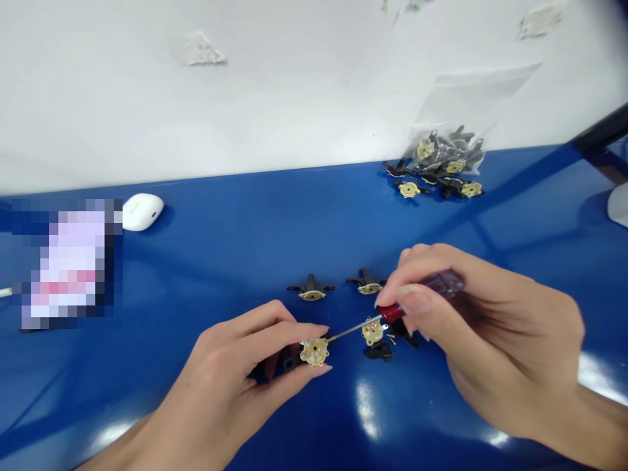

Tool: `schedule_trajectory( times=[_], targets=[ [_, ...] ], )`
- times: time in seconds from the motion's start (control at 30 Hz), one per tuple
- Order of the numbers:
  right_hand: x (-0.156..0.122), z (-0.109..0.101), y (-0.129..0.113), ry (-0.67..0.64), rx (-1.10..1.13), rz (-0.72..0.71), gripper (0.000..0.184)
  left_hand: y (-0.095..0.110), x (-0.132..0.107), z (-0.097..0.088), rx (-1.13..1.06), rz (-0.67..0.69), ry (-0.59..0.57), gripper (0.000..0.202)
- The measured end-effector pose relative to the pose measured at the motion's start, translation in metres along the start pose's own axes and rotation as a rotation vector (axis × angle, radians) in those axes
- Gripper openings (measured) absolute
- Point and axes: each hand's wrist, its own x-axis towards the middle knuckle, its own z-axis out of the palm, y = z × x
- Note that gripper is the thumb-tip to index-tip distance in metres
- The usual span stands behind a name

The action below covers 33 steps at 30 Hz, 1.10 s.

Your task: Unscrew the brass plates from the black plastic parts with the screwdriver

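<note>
My left hand point(235, 379) pinches a small black part with a round brass face point(314, 352) just above the blue table. My right hand point(481, 327) grips a screwdriver with a red translucent handle point(422, 297); its thin metal shaft point(350, 331) points left and its tip meets the brass face. A similar brass-faced part point(373, 331) lies under the shaft, with tiny screws point(391, 338) and a black piece point(379, 353) beside it. Two more black parts point(311, 290) point(366, 284) sit just behind.
A clear plastic bag with several black and brass parts point(444, 160) lies at the back right, some spilled in front point(409, 190). A white earbud case point(141, 211) rests at the left beside a blurred-out object point(69, 265). A white wall rises behind the blue table point(245, 248).
</note>
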Motion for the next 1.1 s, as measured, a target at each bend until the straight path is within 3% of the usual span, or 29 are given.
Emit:
schedule_trajectory(
  times=[0.3,0.43,0.6,0.7,0.83,1.1],
  targets=[
    [0.005,-0.002,-0.002,-0.041,-0.03,-0.032,0.021,-0.004,-0.004,0.001,-0.036,0.036,-0.026,0.035],
    [0.006,-0.006,-0.01,-0.139,-0.146,-0.04,0.003,-0.006,-0.002,0.001,-0.044,0.045,-0.048,0.039],
    [0.007,-0.01,-0.014,-0.166,-0.271,-0.123,0.023,-0.004,0.0,0.001,-0.038,0.073,-0.051,0.032],
    [0.008,-0.013,-0.013,-0.219,-0.292,-0.165,0.019,-0.001,0.0,0.001,-0.019,0.098,-0.047,0.025],
    [0.01,-0.016,-0.012,-0.286,-0.294,-0.1,0.014,0.002,0.002,0.001,-0.019,0.102,-0.062,0.021],
    [0.013,-0.021,-0.009,-0.345,-0.236,-0.168,0.026,0.0,0.002,-0.002,-0.036,0.095,-0.09,0.023]
  ],
)
